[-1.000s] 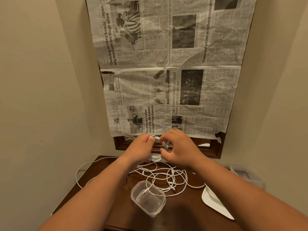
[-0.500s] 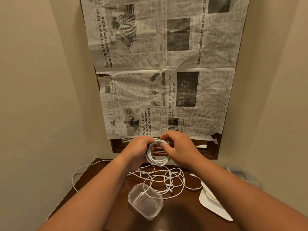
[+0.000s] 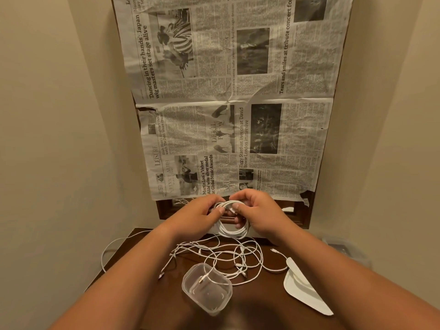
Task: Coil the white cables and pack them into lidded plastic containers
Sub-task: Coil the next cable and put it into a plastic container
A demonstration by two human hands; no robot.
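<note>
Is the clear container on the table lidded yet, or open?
Open. The clear container has no lid on; a white lid lies on the table to its right.

home alcove, beige walls (image 3: pixel 59 139), dark wooden table (image 3: pixel 262 313), newspaper (image 3: pixel 228 98) covering a framed mirror

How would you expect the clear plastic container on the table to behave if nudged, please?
The clear container looks thin-walled and nearly empty, so probably light and easily slid. A cable end seems to lie inside, so tugging the loose cables might tip it.
</note>
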